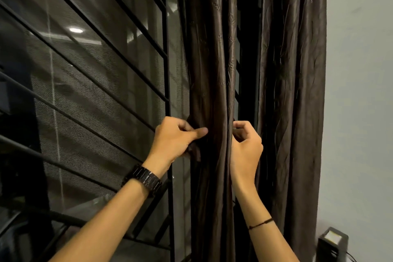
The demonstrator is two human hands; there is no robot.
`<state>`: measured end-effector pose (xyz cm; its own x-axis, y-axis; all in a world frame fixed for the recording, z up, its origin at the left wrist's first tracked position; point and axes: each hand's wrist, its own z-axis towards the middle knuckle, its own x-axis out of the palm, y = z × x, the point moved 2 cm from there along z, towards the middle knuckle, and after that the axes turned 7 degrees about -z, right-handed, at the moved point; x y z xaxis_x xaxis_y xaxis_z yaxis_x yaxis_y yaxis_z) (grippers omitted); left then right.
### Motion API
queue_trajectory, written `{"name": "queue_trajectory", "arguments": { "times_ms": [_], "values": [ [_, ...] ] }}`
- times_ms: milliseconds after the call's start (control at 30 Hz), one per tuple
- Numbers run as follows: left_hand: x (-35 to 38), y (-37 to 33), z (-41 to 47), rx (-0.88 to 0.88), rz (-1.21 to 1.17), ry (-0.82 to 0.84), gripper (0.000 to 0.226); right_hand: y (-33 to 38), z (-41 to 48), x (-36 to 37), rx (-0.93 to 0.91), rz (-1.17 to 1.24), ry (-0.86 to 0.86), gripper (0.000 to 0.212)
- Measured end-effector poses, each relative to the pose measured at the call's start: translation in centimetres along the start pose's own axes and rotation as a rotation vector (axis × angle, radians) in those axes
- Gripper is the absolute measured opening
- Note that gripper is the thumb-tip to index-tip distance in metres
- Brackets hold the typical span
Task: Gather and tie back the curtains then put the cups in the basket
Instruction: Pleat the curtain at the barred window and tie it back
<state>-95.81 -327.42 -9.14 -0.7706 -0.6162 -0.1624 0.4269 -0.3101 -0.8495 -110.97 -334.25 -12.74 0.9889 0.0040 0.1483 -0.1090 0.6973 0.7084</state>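
A dark brown curtain (209, 66) hangs bunched into a narrow column in front of the window. My left hand (174, 138) grips its left edge, thumb pressed across the folds, with a dark fabric strip showing under the palm. My right hand (246, 144) is curled at the bunch's right edge and pinches something small and dark there; its fingertips are partly hidden. A second brown curtain (292, 83) hangs gathered to the right, against the wall. No cups or basket are in view.
A black metal window grille (89, 66) with slanted bars and a mesh screen fills the left. A pale wall (359, 91) is on the right. A small dark box-like device (331, 244) sits at the bottom right corner.
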Motion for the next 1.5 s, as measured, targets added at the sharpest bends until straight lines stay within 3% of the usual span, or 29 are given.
{"name": "queue_trajectory", "arguments": {
  "times_ms": [200, 300, 400, 467, 567, 633, 667, 833, 1100, 1300, 1400, 1500],
  "values": [
    [0.5, -2.0, -1.5, -0.276, -0.386, 0.153, 0.022, 0.9, 0.0, 0.2, -0.115, -0.087, 0.08, 0.005],
    [0.4, -2.9, -3.0, -0.296, -0.562, 0.179, 0.043, 0.8, -0.1, 0.5, -0.157, -0.167, 0.091, 0.004],
    [0.9, -3.5, -4.0, -0.182, -0.439, 0.179, 0.074, 0.5, 0.0, 0.8, -0.194, -0.244, 0.083, 0.008],
    [1.5, -3.6, -4.6, -0.068, -0.257, 0.119, 0.079, 0.5, -0.1, 0.9, -0.213, -0.251, 0.085, 0.016],
    [1.8, -3.2, -4.9, 0.132, 0.102, -0.036, 0.066, 1.1, -0.5, 1.1, -0.217, -0.206, 0.122, 0.031],
    [1.7, -2.9, -4.5, 0.17, 0.168, -0.102, 0.057, 1.0, -0.4, 1.4, -0.25, -0.349, 0.098, 0.019],
    [1.5, -2.6, -4.1, 0.156, 0.152, -0.117, 0.056, 0.8, -0.3, 1.3, -0.25, -0.4, 0.072, 0.009],
    [0.3, -1.6, -2.2, -0.069, 0.051, -0.154, 0.062, 1.8, -0.2, 0.5, -0.134, -0.334, 0.019, 0.014],
    [0.0, -1.1, -1.5, -0.405, -0.273, 0.078, 0.054, 4.0, -0.5, -0.1, -0.024, -0.063, 0.055, 0.007],
    [0.1, -1.0, -1.5, -0.458, -0.386, 0.131, 0.047, 3.3, -1.3, 0.5, -0.05, -0.087, 0.289, 0.019],
    [0.3, -0.7, -2.0, -0.473, -0.465, 0.115, 0.039, 2.1, -1.3, 0.8, -0.099, -0.241, 0.286, 0.022],
    [0.1, -0.1, -2.1, -0.429, -0.483, 0.103, 0.021, 1.3, -1.2, 0.4, -0.051, -0.226, 0.238, 0.021]
  ]
}}
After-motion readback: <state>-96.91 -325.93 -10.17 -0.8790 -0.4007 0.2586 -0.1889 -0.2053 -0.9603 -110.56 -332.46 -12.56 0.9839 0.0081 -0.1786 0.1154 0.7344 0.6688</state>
